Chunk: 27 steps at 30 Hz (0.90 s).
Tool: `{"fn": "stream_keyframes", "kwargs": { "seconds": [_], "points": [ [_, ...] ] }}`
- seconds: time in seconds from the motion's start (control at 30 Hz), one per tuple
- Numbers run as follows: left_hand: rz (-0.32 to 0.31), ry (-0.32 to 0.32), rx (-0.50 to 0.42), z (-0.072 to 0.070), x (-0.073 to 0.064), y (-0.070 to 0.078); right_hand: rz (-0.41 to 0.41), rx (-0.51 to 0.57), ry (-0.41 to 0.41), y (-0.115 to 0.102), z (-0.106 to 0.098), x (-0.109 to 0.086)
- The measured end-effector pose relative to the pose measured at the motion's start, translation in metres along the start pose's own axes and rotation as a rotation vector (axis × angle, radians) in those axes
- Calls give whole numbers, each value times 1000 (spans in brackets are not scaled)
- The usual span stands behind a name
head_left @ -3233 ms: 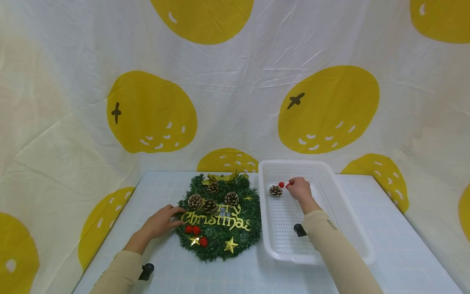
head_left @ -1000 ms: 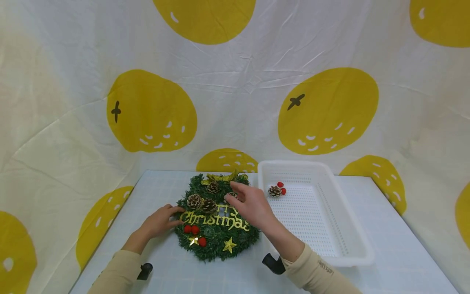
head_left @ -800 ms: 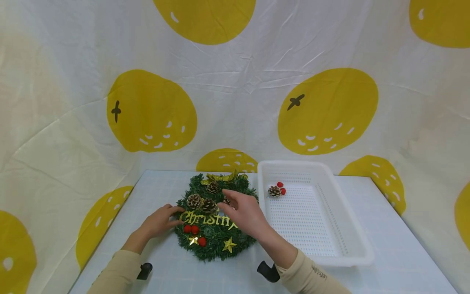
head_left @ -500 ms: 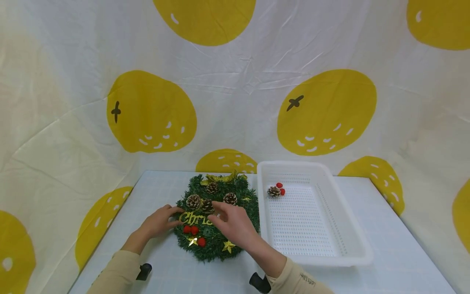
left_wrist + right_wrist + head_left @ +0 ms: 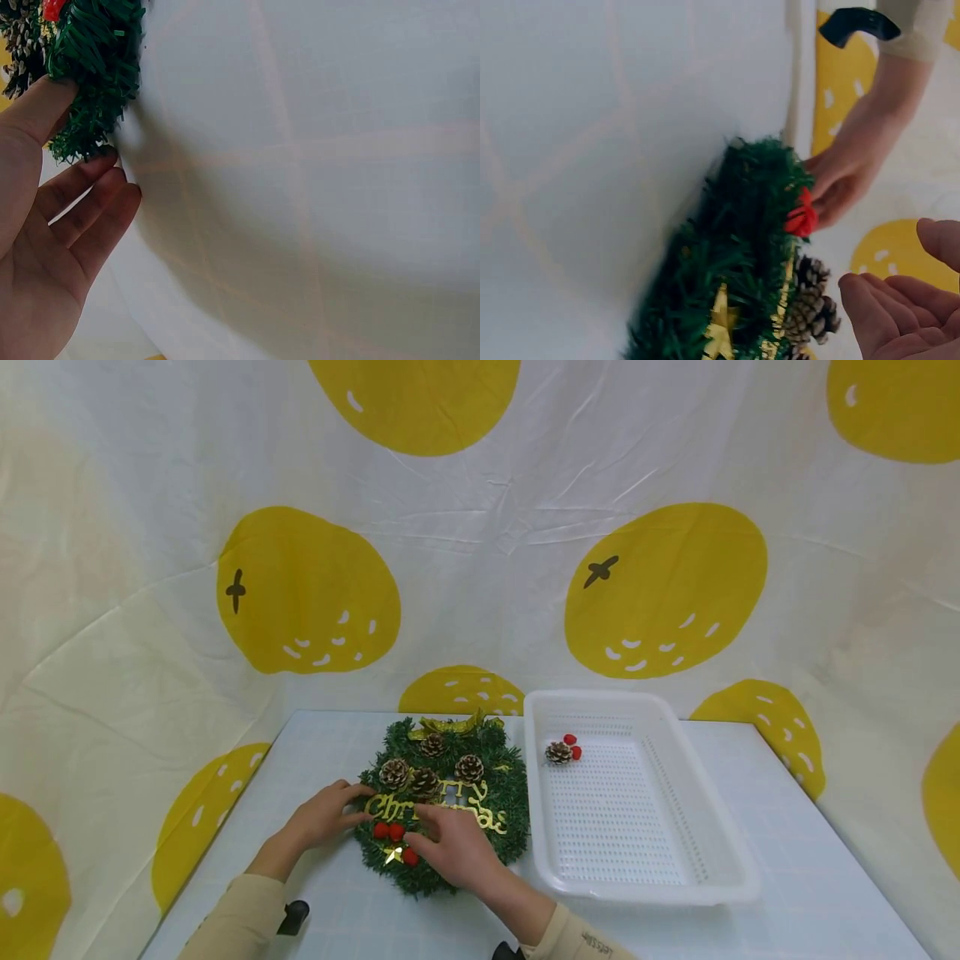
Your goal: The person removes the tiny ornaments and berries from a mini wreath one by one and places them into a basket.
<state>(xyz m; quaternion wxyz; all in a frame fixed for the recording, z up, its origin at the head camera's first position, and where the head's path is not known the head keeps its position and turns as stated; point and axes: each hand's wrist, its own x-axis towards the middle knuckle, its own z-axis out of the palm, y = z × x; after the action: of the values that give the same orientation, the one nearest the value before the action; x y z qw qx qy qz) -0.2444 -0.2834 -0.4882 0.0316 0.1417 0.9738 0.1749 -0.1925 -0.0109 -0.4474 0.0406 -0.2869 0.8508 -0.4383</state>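
left hand (image 5: 322, 814) at the wreath (image 5: 513, 777), right hand (image 5: 456, 847) over it with fingers parted

the wreath lies flat on the pale table (image 5: 825, 868), just left of your white basket (image 5: 645, 894). your left hand grasps its left edge lightly: the left wrist view shows your thumb on the greenery and fingertips against the rim below. your right hand is released, thumb and fingers spread apart, above the lower middle of the wreath. in the right wrist view you see a gap between those fingertips and the decorations.

near your right thumb are three red decorations (image 5: 396, 832) and a gold star (image 5: 393, 856); a second gold star (image 5: 720, 326) shows in the right wrist view. your right hand covers part of the gold lettering (image 5: 491, 818). above the lettering you have four pinecones (image 5: 469, 768), with a gold ribbon (image 5: 450, 725) along the far edge.

inside the basket, toward its far left corner, a loose pinecone (image 5: 558, 753) sits beside two small red pieces (image 5: 576, 752). a white curtain (image 5: 487, 602) printed with yellow fruit hangs behind your table.
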Motion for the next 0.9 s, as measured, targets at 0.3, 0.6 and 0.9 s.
{"fn": "stream_keyframes", "kwargs": {
  "seconds": [0.3,0.6,0.9],
  "points": [
    [6,5,6,1,0,-3,9,-54,-29,6,16,2],
    [14,6,0,1,0,-2,-46,-66,-35,12,27,3],
    [22,13,-1,-1,-1,1,-91,-206,-10,17,33,3]
  ]
}}
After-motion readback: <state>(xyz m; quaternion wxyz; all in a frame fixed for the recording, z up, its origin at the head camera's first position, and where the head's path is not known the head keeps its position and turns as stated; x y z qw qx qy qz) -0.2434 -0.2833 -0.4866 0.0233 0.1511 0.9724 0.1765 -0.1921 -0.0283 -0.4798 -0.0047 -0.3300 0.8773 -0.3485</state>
